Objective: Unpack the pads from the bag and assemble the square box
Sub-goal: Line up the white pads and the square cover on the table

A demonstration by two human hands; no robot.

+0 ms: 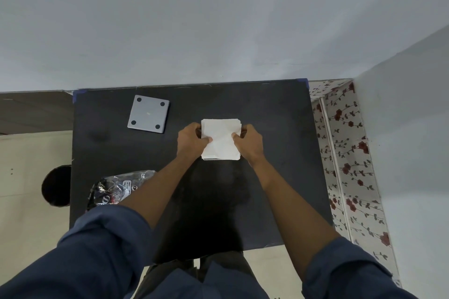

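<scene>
A stack of white square pads (221,136) sits near the middle of the black table (274,153). My left hand (192,139) grips its left edge, thumb on top. On the opposite edge my right hand (250,142) holds it the same way. A grey square box part (148,113) with four black round feet lies flat at the table's back left, apart from both hands. The crumpled clear plastic bag (116,187) with black print lies at the front left, partly hidden by my left forearm.
The table stands against a pale wall. A flowered panel (349,153) runs along its right side. A dark round object (57,185) sits on the floor to the left of the table.
</scene>
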